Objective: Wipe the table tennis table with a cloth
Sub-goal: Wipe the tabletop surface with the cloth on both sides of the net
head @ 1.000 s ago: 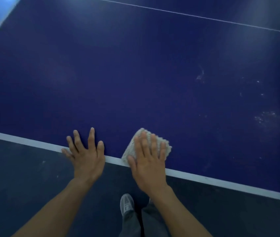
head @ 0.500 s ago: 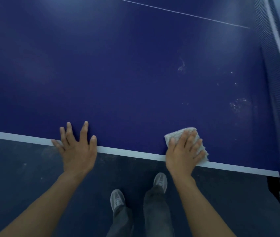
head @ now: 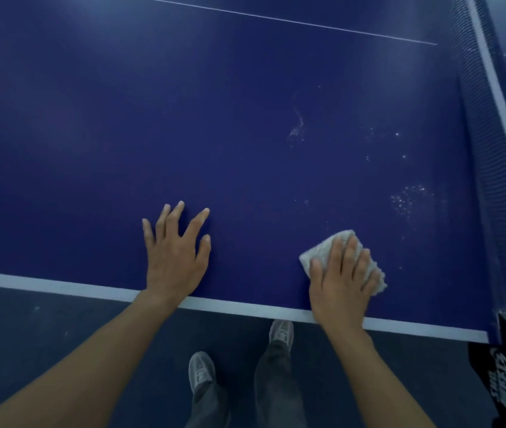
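The folded, off-white terry cloth lies on the dark blue table tennis tabletop, near its white edge line and close to the blue net. The right hand presses on it with fingers extended and slightly spread, so only the cloth's corners show. The left hand rests flat with fingers splayed, well apart from the cloth. Pale specks beyond the cloth are too small to identify.
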